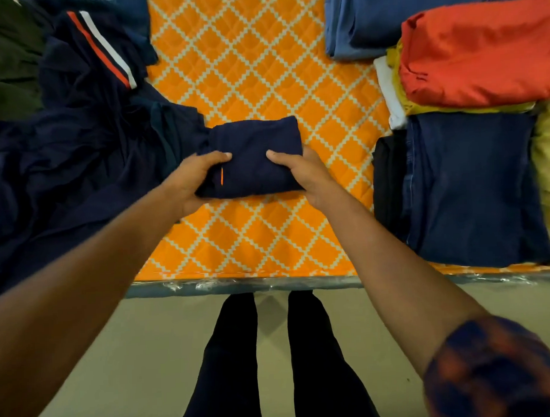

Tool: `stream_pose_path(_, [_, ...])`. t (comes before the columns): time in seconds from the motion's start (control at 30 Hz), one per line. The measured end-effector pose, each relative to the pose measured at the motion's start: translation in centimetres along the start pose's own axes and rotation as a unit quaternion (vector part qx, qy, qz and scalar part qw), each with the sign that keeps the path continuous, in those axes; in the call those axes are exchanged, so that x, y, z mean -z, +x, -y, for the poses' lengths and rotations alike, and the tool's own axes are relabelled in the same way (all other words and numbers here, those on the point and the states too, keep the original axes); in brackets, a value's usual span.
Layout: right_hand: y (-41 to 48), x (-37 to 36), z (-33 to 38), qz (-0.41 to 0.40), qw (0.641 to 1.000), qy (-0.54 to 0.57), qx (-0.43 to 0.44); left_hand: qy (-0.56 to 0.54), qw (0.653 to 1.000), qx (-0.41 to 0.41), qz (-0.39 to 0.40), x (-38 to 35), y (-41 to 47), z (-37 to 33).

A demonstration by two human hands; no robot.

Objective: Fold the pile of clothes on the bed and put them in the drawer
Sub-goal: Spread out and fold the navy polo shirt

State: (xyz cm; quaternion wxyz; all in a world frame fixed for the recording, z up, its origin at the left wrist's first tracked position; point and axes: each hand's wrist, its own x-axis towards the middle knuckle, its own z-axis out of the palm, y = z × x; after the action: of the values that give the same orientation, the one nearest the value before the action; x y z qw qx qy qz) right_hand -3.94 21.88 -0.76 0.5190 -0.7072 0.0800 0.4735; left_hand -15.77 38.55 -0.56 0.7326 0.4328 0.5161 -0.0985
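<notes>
resting near the middle of the bed (262,68), a folded navy garment (254,157) is held from both sides. its nine o'clock edge is gripped by the left hand (188,183), with the thumb laid on top and the fingers tucked out of sight beneath. its three o'clock edge is gripped by the right hand (307,176) in the same way. a short orange mark is seen on the cloth just beside the left thumb. whether the bundle is touching the orange diamond quilt or is lifted just off it cannot be told. at nine o'clock of the garment, touching its corner, an unfolded pile of dark navy clothes (78,146) is spread, with an orange and white stripe showing. at three o'clock, apart from it, folded dark jeans (472,185) are stacked. at about two o'clock a red-orange folded piece (480,51) is laid on yellow cloth (469,109).
</notes>
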Motion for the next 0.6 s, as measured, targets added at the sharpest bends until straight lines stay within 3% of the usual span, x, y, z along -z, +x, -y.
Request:
stream_pose_path(0.2, [-1.9, 7.1, 6.2, -0.006, 0.993, 0.013, 0.119, -0.064, 0.991, -0.091, 0.074, -6.9, -2.9, -4.7])
stream_pose_path(0.4, [-3.5, 21.6, 14.1, -0.13, 0.962, 0.028, 0.237, 0.002, 0.981, -0.138, 0.137, -22.7, -3.1, -10.5])
stream_pose_path(0.6, [-0.5, 33.8, 15.0, -0.263, 0.934, -0.075, 0.231, 0.098, 0.974, -0.178, 0.096, -36.8, 0.5, -11.4])
